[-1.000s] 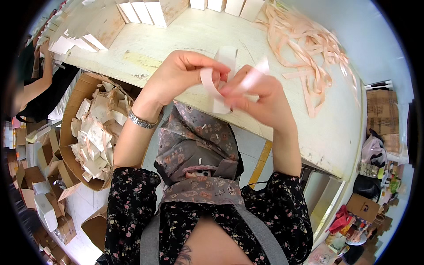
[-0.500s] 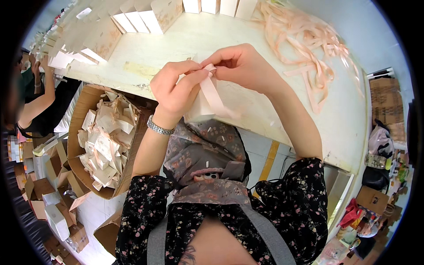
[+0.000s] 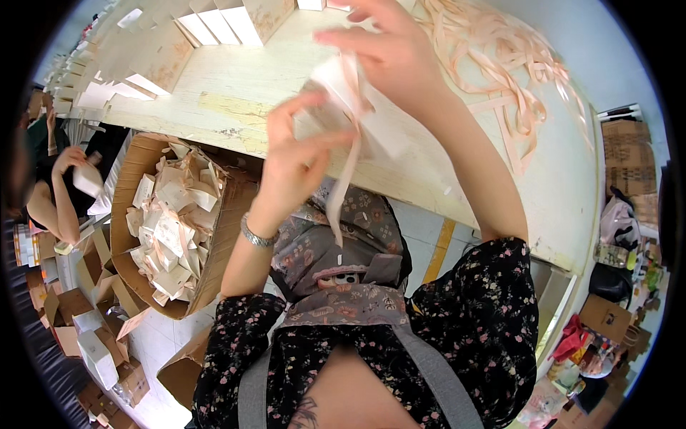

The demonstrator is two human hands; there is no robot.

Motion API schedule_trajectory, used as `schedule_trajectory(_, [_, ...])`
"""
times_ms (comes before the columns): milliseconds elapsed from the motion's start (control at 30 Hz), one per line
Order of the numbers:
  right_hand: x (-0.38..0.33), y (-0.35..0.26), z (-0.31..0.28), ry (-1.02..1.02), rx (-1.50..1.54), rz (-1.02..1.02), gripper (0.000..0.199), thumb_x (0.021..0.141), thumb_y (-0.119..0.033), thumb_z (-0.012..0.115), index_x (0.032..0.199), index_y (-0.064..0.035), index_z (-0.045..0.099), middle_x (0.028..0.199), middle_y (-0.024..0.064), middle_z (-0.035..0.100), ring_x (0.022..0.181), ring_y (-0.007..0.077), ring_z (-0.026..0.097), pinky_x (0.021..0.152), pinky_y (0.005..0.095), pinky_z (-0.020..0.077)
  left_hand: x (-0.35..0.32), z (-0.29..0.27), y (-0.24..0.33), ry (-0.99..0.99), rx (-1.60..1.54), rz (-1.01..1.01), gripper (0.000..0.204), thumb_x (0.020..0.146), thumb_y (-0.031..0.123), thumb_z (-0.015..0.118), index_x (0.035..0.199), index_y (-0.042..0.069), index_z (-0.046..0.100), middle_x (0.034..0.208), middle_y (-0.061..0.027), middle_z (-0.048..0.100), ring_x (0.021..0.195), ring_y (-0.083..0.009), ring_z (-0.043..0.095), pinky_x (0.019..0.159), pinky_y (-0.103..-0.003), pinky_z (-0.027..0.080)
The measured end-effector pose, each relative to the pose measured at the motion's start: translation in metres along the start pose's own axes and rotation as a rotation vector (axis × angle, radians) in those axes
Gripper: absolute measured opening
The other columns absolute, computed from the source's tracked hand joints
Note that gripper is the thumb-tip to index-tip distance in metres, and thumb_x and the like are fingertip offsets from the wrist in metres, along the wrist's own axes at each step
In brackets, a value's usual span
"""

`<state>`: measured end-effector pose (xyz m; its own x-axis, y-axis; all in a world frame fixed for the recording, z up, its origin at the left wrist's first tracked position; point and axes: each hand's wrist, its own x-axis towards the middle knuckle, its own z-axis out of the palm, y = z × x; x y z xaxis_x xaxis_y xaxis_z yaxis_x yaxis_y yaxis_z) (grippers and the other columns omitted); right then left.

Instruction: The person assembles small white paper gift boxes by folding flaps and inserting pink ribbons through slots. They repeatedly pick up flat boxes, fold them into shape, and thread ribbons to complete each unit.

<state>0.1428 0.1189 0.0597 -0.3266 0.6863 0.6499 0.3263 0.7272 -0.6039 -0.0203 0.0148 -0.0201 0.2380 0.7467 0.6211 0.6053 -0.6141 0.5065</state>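
Observation:
A small white paper box, blurred by motion, is held over the table's front edge. A pale pink ribbon runs down its face and hangs loose in front of my apron. My left hand grips the box from its left and lower side, its finger and thumb by the ribbon. Above and right of the box is my right hand, raised with the fingers spread apart. Blur hides whether its thumb touches the box.
Folded white boxes stand along the table's far left. Pink ribbons lie heaped at the far right. A carton of ribboned white pieces stands below left. Another person's hand holds a white piece at the left.
My right hand has left the ribbon's knot and moved up and away, its fingers spreading. My left hand has dropped slightly and turned the box. A ribbon tail now hangs lower.

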Motion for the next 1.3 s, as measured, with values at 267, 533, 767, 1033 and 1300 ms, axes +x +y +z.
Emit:
schedule_trajectory(267, [-0.117,-0.01,0.0,0.134,-0.115,0.163,0.073,0.071,-0.012,0.079,0.135,-0.0009,0.044,0.099,0.008,0.063,0.097,0.0223,0.059,0.083,0.0324,0.0477,0.045,-0.002,-0.055,-0.077,-0.894,-0.479,0.066,0.084,0.011,0.069,0.14,0.003,0.035,0.136,-0.0122,0.046,0.112,-0.0192,0.053,0.092,-0.032,0.046])
schedule_trajectory(533, [-0.114,0.006,0.004,0.173,0.457,0.46,0.05,0.079,0.0,0.068,0.127,-0.0047,0.052,0.091,0.0058,0.063,0.089,0.0144,0.059,0.084,0.0287,0.0465,0.004,-0.012,-0.043,0.068,-0.703,-0.369,0.065,0.079,-0.003,0.07,0.136,-0.002,0.041,0.097,-0.0011,0.064,0.089,-0.011,0.06,0.082,-0.025,0.05])
schedule_trajectory(767, [-0.117,-0.009,-0.011,-0.048,-0.26,0.081,0.027,0.073,-0.011,0.073,0.099,-0.0132,0.069,0.08,0.0063,0.061,0.086,0.0253,0.058,0.083,0.0357,0.0425,0.003,-0.034,0.005,-0.05,0.215,-0.183,0.035,0.07,0.013,0.078,0.103,0.009,0.069,0.09,-0.0044,0.063,0.079,-0.0195,0.06,0.071,-0.028,0.048])
schedule_trajectory(1033, [-0.1,-0.01,-0.014,-0.186,-0.4,-0.052,0.014,0.074,-0.007,0.071,0.087,-0.0099,0.07,0.079,0.0015,0.065,0.079,0.0197,0.059,0.075,0.032,0.0411,0.014,-0.029,0.007,-0.01,0.261,-0.041,0.018,0.074,0.005,0.074,0.092,0.007,0.069,0.099,-0.0066,0.064,0.1,-0.0206,0.059,0.078,-0.027,0.049])
schedule_trajectory(1300, [-0.096,-0.011,-0.012,-0.19,-0.366,0.026,0.014,0.073,-0.007,0.071,0.087,-0.0092,0.069,0.08,0.0017,0.066,0.079,0.0208,0.059,0.076,0.0321,0.0436,0.047,-0.035,-0.003,-0.316,0.089,0.01,0.018,0.071,-0.004,0.071,0.085,0.003,0.063,0.092,-0.0067,0.064,0.092,-0.0231,0.061,0.077,-0.03,0.049])
